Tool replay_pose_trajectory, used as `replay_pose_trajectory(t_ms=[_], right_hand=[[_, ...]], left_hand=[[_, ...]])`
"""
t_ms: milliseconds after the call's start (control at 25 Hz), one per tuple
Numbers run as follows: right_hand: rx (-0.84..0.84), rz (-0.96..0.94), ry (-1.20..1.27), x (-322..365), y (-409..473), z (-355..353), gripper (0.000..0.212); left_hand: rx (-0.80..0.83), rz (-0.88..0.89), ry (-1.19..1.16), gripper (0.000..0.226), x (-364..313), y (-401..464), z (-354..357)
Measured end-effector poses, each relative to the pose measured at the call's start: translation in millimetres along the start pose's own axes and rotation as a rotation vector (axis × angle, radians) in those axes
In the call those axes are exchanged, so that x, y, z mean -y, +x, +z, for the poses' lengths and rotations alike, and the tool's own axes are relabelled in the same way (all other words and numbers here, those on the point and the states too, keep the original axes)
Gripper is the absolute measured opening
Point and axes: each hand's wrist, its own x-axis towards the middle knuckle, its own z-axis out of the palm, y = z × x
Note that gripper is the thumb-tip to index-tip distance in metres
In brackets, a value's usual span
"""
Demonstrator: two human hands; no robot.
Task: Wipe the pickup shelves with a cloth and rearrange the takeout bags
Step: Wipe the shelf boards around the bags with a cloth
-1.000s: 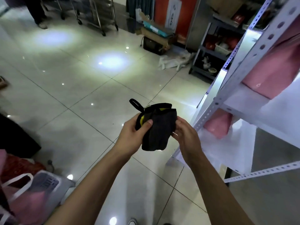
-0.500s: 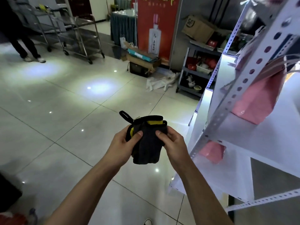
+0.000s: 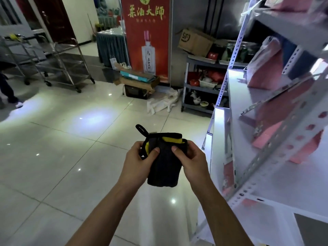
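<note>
View now raised to a carton (image 3: pixel 194 42) marked "SF", both hands' (image 3: pixel 137 163) grips still pinching the folded black cloth (image 3: pixel 164 167)

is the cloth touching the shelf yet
No, both hands, left hand and right hand, hold the cloth above the floor, apart from the shelf.

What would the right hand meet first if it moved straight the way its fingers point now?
The right hand points leftward into the folded black cloth it already grips; beyond that, probably the left hand, though depth is unclear.
</note>
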Motion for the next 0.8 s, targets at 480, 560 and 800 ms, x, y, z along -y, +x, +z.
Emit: replay_pose_trajectory(t_ms=[480,560,800], right_hand=[[-0.736,-0.071,-0.082,31,49,5,0.009],[-0.821,-0.109,-0.098,36,41,9,0.007],[-1.011,-0.126,-0.100,34,-11,10,0.011]], left_hand=[[0.656,0.102,0.018,0.038,-26,141,53],[0.725,0.132,0.020,0.037,-26,145,60],[0.964,0.235,0.027,0.035,-23,124,75]])
